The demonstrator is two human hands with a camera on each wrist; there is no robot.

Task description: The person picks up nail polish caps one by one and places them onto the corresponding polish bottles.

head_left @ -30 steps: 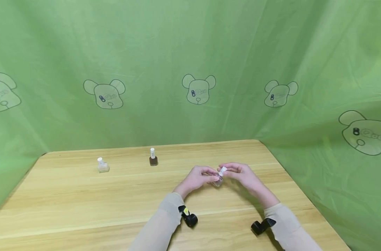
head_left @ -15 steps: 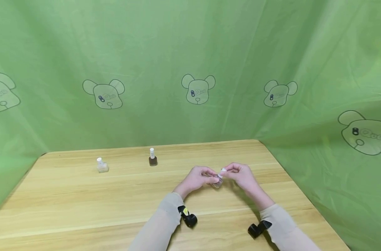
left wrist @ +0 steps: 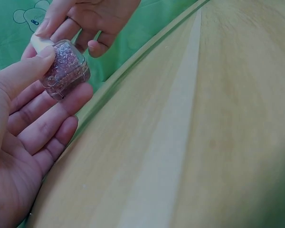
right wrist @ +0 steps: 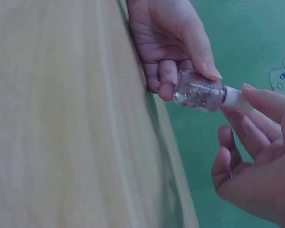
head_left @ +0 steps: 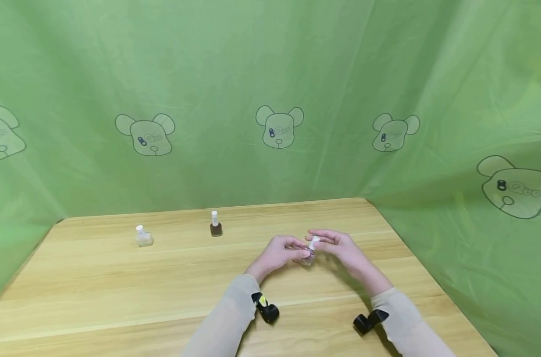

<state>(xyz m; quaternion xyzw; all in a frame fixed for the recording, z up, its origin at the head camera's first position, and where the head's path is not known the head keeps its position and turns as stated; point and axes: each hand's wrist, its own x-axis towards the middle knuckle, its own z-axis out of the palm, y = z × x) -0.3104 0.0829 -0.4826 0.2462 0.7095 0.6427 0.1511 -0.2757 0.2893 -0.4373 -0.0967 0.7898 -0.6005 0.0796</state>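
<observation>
My left hand [head_left: 279, 255] grips a small square bottle of nail polish [right wrist: 199, 91] between thumb and fingers. The glass is clear, with pinkish-purple glitter inside, and a white cap [right wrist: 234, 99] is on its neck. The right hand [head_left: 347, 252] holds that cap between thumb and fingertips. In the left wrist view the glitter bottle [left wrist: 65, 69] lies tilted above the left fingers, its cap partly covered by both thumbs. Both hands are over the right half of the table.
On the wooden table [head_left: 163, 287], a dark nail polish bottle [head_left: 215, 229] stands near the back edge. Left of it is a clear or pale nail polish bottle [head_left: 144, 239] with a white cap. A green curtain [head_left: 208, 168] printed with bear heads surrounds the table.
The right fingers closed in on the cap half a second ago, then turned and spread a little again, showing more of it. The left hand keeps its grip on the bottle.
</observation>
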